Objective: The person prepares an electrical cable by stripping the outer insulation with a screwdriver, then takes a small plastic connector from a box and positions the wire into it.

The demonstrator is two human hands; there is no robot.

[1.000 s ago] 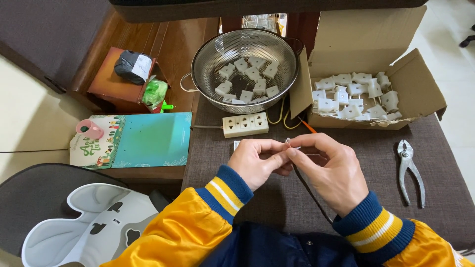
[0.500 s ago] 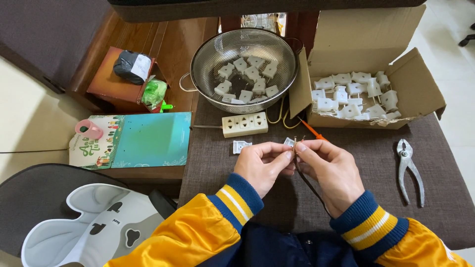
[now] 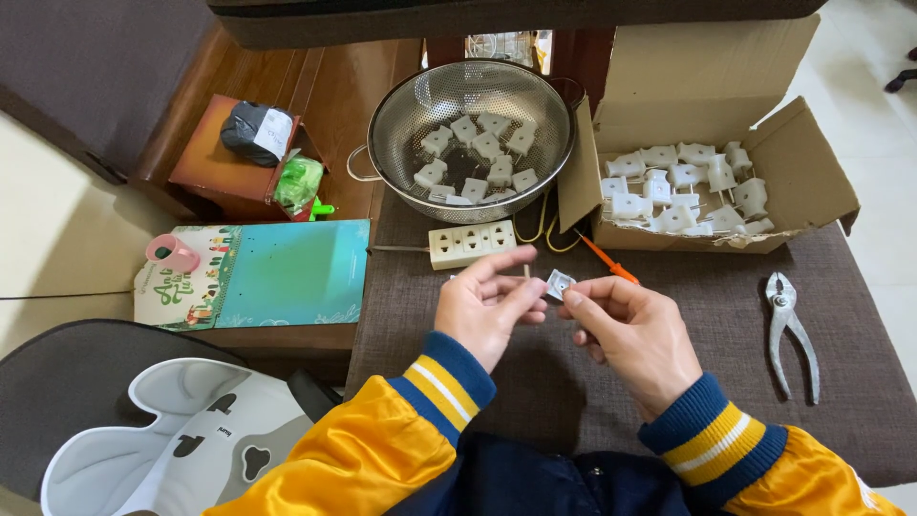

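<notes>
Pinched between both hands, a small white plug piece sits at chest height above the brown bench: the right hand holds it by thumb and forefinger, while the left hand has opened up since a moment ago, its fingers now partly spread with a thin pin-like bit showing at its fingertips. The piece looks square, pale and angled toward the camera. Beyond lie an orange-handled tool, a power strip, pliers, a metal colander and a cardboard box of similar pieces.
</notes>
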